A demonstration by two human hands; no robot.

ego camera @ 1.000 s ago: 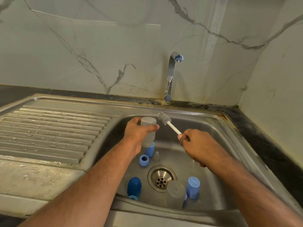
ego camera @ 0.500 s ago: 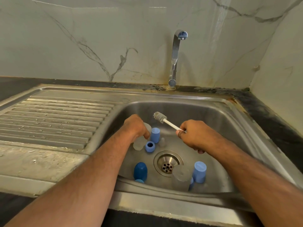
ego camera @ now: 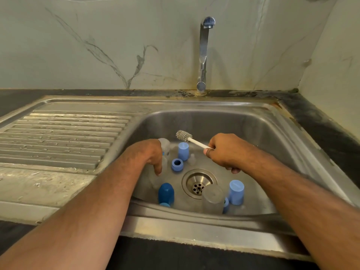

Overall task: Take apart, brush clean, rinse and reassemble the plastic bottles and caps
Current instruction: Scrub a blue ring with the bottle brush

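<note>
My left hand (ego camera: 150,154) reaches down into the sink (ego camera: 253,121), fingers curled round a clear bottle (ego camera: 165,147) standing just beside the light blue cap (ego camera: 183,151). My right hand (ego camera: 226,152) grips the white brush (ego camera: 190,138) in a fist, bristles up and pointing left above the caps.

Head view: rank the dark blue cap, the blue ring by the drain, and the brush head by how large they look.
1. Dark blue cap, largest, though it also sits nearest the camera.
2. Blue ring and brush head look about alike; I won't rank them.
</note>
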